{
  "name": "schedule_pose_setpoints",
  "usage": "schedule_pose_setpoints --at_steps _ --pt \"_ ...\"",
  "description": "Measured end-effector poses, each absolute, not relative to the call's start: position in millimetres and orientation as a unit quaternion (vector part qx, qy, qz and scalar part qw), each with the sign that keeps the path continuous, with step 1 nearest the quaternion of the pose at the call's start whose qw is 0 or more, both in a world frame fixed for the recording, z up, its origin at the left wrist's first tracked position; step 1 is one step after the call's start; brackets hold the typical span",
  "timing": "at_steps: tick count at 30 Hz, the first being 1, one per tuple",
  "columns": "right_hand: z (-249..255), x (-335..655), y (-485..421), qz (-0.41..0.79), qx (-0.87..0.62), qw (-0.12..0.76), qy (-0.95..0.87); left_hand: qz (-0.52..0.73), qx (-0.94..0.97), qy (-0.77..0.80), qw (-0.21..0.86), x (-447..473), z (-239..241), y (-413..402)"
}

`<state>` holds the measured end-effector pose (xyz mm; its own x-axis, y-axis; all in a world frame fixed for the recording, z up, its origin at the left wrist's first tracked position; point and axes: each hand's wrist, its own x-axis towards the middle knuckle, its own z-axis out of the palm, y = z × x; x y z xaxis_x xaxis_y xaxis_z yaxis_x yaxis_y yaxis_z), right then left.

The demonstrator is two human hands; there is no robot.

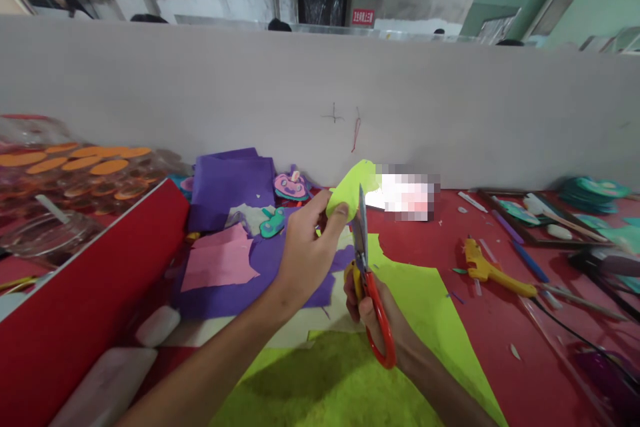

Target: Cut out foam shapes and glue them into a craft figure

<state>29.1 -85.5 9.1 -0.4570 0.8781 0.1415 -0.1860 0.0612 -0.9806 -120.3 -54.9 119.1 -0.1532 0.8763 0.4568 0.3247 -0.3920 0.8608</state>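
Note:
My left hand [313, 233] pinches a small lime-green felt piece [353, 187] between thumb and fingers, holding it up above the table. In my right hand [375, 310] is a pair of scissors [361, 240] with one red and one yellow handle, its blades pointing up. The blades lie against the right side of the felt piece; whether they cut into it I cannot tell. Under my hands spreads a large lime-green felt sheet [425, 307]. Left of it are purple felt [235, 193], pink felt [220, 260] and a teal felt shape [273, 222].
A yellow glue gun [493, 271] with a black cord lies right on the red table [430, 247]. Behind it is a dark tray [535, 217]. A lit screen [400, 197], partly blurred out, stands near the grey partition [250, 87]. A red divider [105, 280] rises at left.

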Motion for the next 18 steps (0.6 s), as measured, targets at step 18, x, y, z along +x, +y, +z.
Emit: schedule_pose_setpoints --at_steps 18 --pt "5.4 29.9 -82.2 0.577 -0.328 0.459 -0.591 0.555 0.627 0.486 0.251 -118.5 116.9 -53.0"
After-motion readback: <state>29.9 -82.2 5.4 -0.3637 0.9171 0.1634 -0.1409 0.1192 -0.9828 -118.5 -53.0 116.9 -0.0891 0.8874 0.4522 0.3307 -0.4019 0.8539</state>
